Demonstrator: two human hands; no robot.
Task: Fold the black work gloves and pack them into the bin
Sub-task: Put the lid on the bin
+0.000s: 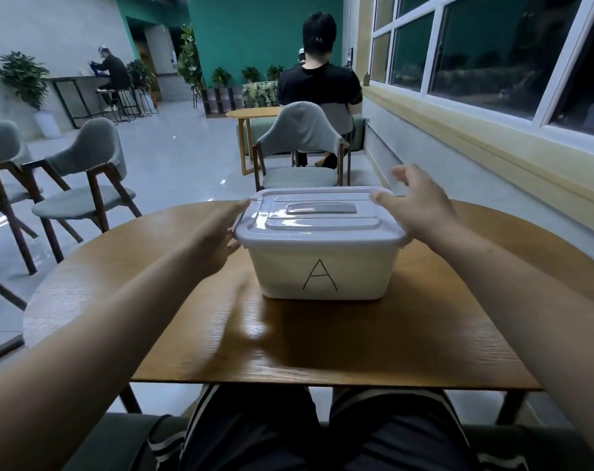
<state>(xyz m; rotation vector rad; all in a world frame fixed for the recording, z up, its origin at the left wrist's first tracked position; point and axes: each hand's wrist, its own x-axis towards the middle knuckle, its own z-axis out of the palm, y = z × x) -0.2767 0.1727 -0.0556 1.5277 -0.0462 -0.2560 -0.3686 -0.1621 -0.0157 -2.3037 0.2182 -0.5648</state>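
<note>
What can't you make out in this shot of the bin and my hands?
Head view:
- Bin contents, any gloves: hidden by the shut lid.
- Left hand: blurred, touch on the lid unclear.
- Right hand fingers: blurred; palm hidden by its back.

We wear dark trousers (261,436) with white side stripes (205,401), forearms (118,317) bare to the left hand (220,232) and right hand (421,209).

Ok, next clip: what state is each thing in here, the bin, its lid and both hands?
bin: upright on the table, closed, marked A.
lid: seated on the bin, handle lying flat.
left hand: open, fingers straight at the lid's left edge.
right hand: open, at the lid's right edge, thumb on the lid's top.
black work gloves: none in view.
</note>
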